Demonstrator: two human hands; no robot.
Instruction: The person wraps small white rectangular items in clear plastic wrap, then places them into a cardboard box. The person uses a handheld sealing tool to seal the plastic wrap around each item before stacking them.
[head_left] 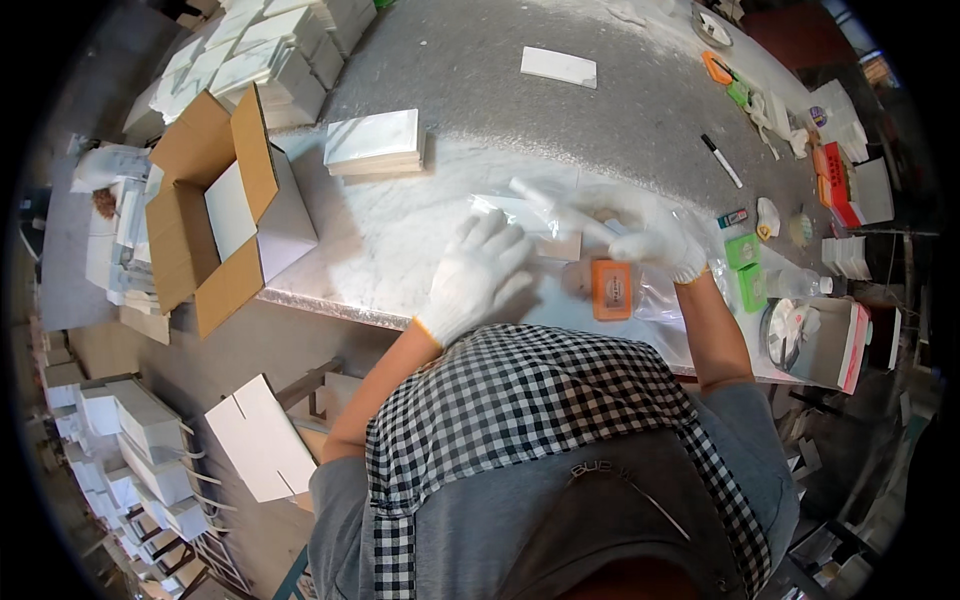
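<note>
Gloved in white knit, the left hand lay flat on the table with its fingers spread, pressing down the near edge of a clear plastic bag. Far to the left of that hand, an open cardboard box hung over the table's edge, and beyond it white boxes were stacked in rows. Up and a little left of the hand sat a small stack of white tiles. Under the bag, just right of the left fingertips, a pale flat piece showed through the plastic.

Just right of the left hand and below the right one lay an orange sanding block. The right hand, also in a white glove, was closed around the far part of the bag; crumpled plastic hid the fingertips, so the exact grip could not be told. Past the right hand, a black marker lay further up the table, two green blocks sat just to its right, and a roll of tape rested at the table's near right corner.
</note>
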